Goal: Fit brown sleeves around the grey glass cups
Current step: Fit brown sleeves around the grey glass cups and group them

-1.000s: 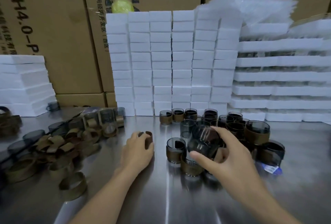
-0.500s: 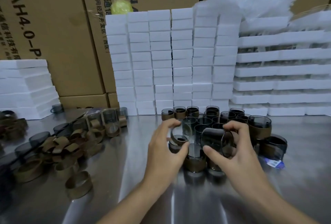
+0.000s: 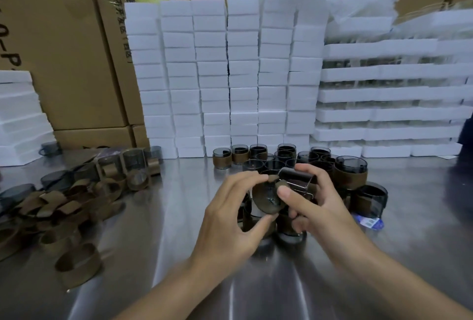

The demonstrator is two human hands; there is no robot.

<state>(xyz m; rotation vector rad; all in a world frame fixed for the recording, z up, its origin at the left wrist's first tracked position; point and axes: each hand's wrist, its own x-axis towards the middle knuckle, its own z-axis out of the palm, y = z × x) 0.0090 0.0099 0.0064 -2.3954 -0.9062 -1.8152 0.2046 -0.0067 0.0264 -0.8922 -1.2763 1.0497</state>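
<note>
Above the steel table my right hand (image 3: 317,207) grips a grey glass cup (image 3: 298,179) tipped on its side, its base toward the left. My left hand (image 3: 230,214) pinches a brown sleeve (image 3: 266,199) by its rim and holds it against the cup's base end. Behind and beneath my hands stands a cluster of grey cups wearing brown sleeves (image 3: 350,173). A heap of loose brown sleeves (image 3: 58,207) lies at the left, with one sleeve (image 3: 76,266) apart near the front.
Bare grey cups (image 3: 133,161) stand and lie at the back left. Stacks of white foam blocks (image 3: 225,76) and foam trays (image 3: 394,94) wall off the back, with cardboard cartons (image 3: 58,38) behind. A blue-and-white label (image 3: 368,223) lies at the right.
My left hand lifted a brown sleeve off the table and brought it to the cup. My right hand turned the cup on its side and the two hands closed together.
</note>
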